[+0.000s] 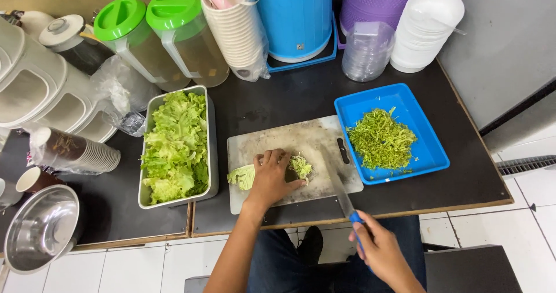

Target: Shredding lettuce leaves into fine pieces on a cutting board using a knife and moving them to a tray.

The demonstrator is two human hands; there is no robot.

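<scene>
Head view, looking down at dark counter. Left hand lies flat, fingers curled, pressing lettuce onto white cutting board at centre. Right hand at 5 o'clock, closed around blue handle of knife; blade tip reaches toward lettuce, contact unclear. Blue tray of shredded greens at 3 o'clock. Steel pan of lettuce leaves at 9 o'clock. Green-lidded pitchers at 11 o'clock.

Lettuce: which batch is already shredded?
The lettuce in the blue tray, fine green strips. The metal pan holds whole leaves.
</scene>
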